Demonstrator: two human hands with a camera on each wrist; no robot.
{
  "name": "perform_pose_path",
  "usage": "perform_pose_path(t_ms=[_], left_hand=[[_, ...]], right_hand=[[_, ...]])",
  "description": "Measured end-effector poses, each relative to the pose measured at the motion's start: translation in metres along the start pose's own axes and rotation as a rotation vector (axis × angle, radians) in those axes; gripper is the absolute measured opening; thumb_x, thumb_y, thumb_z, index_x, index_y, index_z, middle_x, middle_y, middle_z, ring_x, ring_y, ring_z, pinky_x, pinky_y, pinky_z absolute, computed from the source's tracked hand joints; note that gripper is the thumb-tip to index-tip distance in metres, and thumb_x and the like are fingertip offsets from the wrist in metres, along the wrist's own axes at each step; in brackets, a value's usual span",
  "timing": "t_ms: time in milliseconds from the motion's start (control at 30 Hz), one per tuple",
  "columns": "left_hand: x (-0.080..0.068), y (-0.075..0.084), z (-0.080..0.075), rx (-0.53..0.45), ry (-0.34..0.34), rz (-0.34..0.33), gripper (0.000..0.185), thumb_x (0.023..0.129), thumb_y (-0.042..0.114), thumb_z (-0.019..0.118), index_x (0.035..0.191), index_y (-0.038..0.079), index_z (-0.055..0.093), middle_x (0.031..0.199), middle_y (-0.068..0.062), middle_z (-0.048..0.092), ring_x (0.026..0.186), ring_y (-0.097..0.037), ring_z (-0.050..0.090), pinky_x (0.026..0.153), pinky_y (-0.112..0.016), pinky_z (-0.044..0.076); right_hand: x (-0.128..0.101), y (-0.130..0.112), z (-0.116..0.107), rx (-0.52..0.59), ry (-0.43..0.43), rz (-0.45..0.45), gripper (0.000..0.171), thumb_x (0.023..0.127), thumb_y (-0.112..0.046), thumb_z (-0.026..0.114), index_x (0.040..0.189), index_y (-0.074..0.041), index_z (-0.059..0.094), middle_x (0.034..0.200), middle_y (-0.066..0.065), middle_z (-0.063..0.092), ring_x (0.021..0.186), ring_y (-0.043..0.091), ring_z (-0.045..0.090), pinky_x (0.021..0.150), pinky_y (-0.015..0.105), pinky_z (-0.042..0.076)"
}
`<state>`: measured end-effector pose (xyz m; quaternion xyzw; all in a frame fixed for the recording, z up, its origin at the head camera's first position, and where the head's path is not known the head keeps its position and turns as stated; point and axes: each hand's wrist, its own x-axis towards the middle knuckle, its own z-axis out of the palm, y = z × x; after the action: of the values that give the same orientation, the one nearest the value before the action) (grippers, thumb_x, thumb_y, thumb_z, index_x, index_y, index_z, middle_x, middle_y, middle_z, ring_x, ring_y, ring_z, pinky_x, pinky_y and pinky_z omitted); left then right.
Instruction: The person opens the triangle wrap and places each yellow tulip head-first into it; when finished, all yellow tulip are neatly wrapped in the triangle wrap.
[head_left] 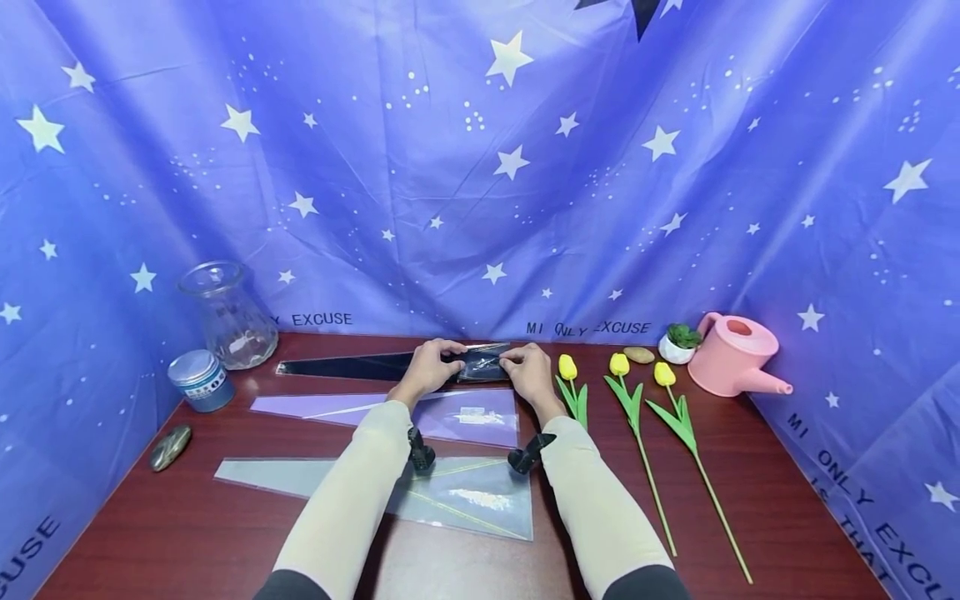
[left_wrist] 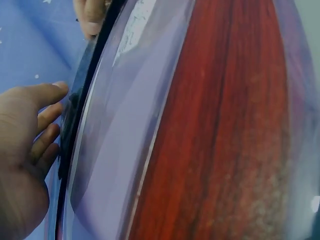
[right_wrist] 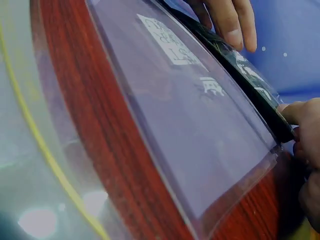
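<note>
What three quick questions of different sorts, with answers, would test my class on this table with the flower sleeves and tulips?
1. True or false: both hands hold the black cone-shaped plastic flower sleeve.
2. How many yellow artificial tulips lie on the dark red wooden table?
3. Which thing stands nearest the pink plastic watering can? A: clear glass vase; B: small white pot with a green plant; C: round blue tin.

Key
1. True: left hand and right hand pinch its wide end.
2. Three.
3. B.
</note>
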<state>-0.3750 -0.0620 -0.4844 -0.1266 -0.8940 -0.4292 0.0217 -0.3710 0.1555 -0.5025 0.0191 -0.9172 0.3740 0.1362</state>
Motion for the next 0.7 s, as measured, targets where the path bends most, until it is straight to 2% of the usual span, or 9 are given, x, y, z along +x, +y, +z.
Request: perform_pose_path(t_ms=[267,533,700], left_hand=[[0.002,-0.004,-0.001,0.040,0.025,0.058,0.026,0.092,0.020,0.079,0.117,0.015,0.079,0.126,-0.008,0.072,0.118,-0.030,0.064,0.105,-0.046,0.049],[-0.001,-0.013,0.002,-0.022,0.057,0.060,0.016,0.095,0.022,0.076,0.109,0.018,0.083,0.124,-0.007,0.074,0.129,-0.030,0.062,0.114,-0.049,0.046],[-0.002,-0.018,0.002,-0.087,0.076,0.044,0.015,0.094,0.022,0.077,0.107,0.020,0.083,0.120,-0.005,0.077,0.127,-0.029,0.064,0.112,-0.048,0.048]], right_hand=[[-0.001,-0.009,-0.005,0.077,0.050,-0.044,0.011,0.092,-0.018,0.078,0.099,-0.013,0.085,0.102,0.010,0.072,0.101,0.032,0.066,0.095,0.045,0.051],[-0.001,-0.017,-0.009,0.124,0.047,-0.075,0.010,0.092,-0.017,0.078,0.099,-0.012,0.084,0.101,0.008,0.071,0.093,0.026,0.064,0.085,0.039,0.051],[-0.002,-0.024,-0.015,0.149,0.039,-0.096,0.013,0.091,-0.015,0.079,0.102,-0.010,0.083,0.100,0.009,0.070,0.092,0.022,0.064,0.082,0.033,0.051]])
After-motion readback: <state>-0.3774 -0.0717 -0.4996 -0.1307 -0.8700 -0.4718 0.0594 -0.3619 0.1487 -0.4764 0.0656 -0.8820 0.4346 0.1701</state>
